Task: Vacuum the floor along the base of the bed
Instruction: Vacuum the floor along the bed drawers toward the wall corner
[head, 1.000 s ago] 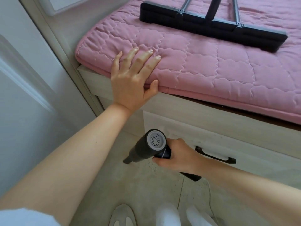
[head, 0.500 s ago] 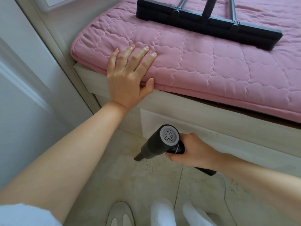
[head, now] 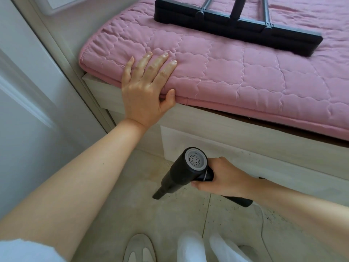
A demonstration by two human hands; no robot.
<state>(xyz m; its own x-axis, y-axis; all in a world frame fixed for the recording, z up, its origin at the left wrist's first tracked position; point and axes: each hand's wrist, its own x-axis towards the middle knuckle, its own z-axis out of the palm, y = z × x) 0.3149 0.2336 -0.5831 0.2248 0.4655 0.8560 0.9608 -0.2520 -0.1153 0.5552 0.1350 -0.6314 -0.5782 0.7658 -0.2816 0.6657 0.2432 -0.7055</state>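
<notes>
Black plastic handheld vacuum, cylindrical body with a grey vented end cap, is pointing its narrow nozzle down and away from the pale wooden bed base, tip hovering at or just above the floor; contact cannot be told. The right hand is wrapping its grip round the vacuum's handle, fingers curled fully about it. The left hand is lying flat, fingers straight and spread, on the pink quilted mattress pad at the corner of the bed base, thumb hooking over the pad's edge; it is holding nothing.

Beige tiled floor in front of the bed base is showing dark specks, thickest close under the drawer front, so the strip is judged not yet clean.

Risks, as judged: the nozzle is sitting out from the bed base, so a pass at this line could be missing the grit against the board. A thin white cord is trailing on the floor near the bed base and could be snagging a foot or the nozzle. A grey slipper is lying near the bed base, within the sweep path.

Room: the white door and frame are closing in on the corner of the bed base, leaving a tight wedge of floor. A black flat mop head is lying on the pad above the bed base, well apart from both hands.
</notes>
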